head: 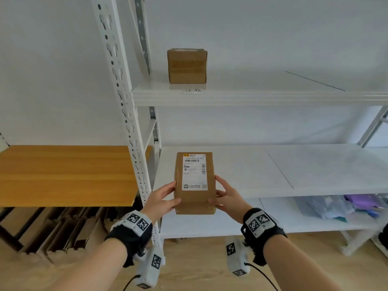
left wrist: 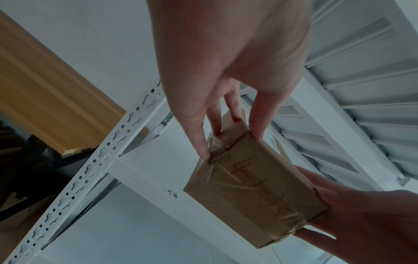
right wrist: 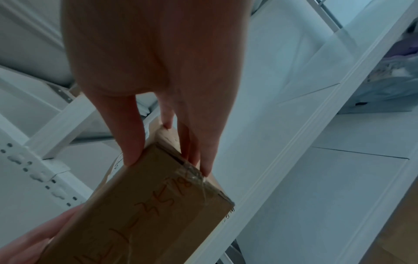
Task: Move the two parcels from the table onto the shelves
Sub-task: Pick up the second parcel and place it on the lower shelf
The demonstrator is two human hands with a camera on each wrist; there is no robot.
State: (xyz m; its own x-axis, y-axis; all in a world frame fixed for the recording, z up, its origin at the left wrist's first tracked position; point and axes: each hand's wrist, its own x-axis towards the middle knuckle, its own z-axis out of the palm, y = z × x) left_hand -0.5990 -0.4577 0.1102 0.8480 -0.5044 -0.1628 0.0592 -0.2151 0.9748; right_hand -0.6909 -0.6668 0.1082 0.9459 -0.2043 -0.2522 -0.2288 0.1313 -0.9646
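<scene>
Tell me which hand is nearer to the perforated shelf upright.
Left. The left hand grips the labelled parcel on the side facing the perforated upright, just right of it; the right hand grips the parcel's far side, farther away.

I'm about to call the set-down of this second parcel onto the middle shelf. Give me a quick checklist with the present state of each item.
1. Held by both hands: ok. The left hand and right hand grip opposite sides of the parcel.
2. Landing spot on the middle shelf bare: ok, nothing lies beyond the parcel there.
3. Parcel resting on the shelf: cannot tell; its near end overhangs the front edge.
4. Clear of the upright post: ok, there is a gap on the left.
5. First box placed: ok, it stands on the upper shelf.
6. Label up: ok.
</scene>
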